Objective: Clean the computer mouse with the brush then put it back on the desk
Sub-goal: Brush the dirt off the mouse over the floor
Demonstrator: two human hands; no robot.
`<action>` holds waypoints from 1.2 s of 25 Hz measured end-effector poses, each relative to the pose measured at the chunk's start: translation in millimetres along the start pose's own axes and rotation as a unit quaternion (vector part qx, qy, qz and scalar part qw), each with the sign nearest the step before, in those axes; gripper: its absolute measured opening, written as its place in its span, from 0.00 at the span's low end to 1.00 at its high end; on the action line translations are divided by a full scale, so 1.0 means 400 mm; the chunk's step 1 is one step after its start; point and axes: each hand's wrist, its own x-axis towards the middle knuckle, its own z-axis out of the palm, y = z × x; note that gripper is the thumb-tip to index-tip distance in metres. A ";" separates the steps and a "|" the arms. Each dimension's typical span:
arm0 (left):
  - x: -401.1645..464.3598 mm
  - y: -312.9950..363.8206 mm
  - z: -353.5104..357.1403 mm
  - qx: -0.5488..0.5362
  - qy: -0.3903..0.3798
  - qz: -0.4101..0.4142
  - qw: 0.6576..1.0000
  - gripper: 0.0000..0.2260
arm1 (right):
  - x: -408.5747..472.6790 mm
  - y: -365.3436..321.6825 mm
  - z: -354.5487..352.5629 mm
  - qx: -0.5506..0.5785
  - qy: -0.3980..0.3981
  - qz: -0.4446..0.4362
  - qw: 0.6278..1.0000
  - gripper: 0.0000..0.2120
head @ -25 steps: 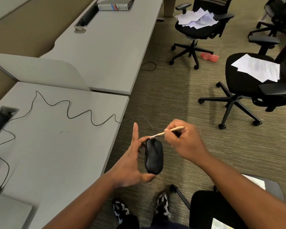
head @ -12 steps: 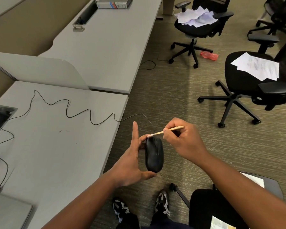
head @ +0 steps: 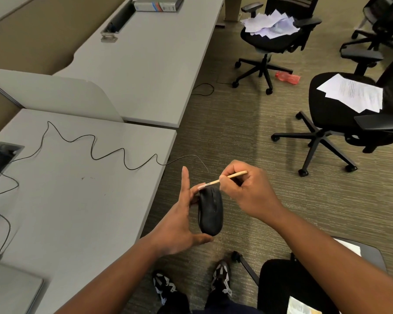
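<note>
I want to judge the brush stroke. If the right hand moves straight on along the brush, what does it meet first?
Probably the front end of the mouse, where the brush tip already lies; just beyond are the left hand fingers. Depth is unclear.

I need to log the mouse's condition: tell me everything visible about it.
The computer mouse is black, matte plastic by its look, with a scroll wheel slot along its top. The left hand holds it off the desk, over the carpet. The brush, pinched by the right hand, touches its front end.

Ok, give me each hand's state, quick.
Left hand: holding the black computer mouse, index finger straight.
Right hand: pinching the wooden brush.
</note>
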 end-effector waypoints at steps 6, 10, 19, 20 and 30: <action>-0.003 -0.012 -0.001 0.002 0.011 0.003 1.000 0.72 | 0.007 0.019 -0.009 -0.074 0.039 0.030 0.996 0.09; -0.001 -0.019 -0.006 0.001 0.015 0.014 1.000 0.72 | -0.003 0.008 -0.018 0.083 0.036 0.078 0.993 0.07; -0.001 -0.018 -0.004 -0.012 0.026 0.037 0.999 0.72 | -0.002 0.022 -0.036 0.119 0.057 0.143 0.981 0.06; 0.001 -0.017 -0.005 -0.015 0.027 0.035 0.999 0.72 | -0.003 0.018 -0.035 0.140 0.053 0.136 0.979 0.06; 0.008 0.002 0.000 -0.032 0.011 0.023 0.999 0.69 | 0.007 0.008 -0.015 0.147 -0.028 0.056 0.987 0.04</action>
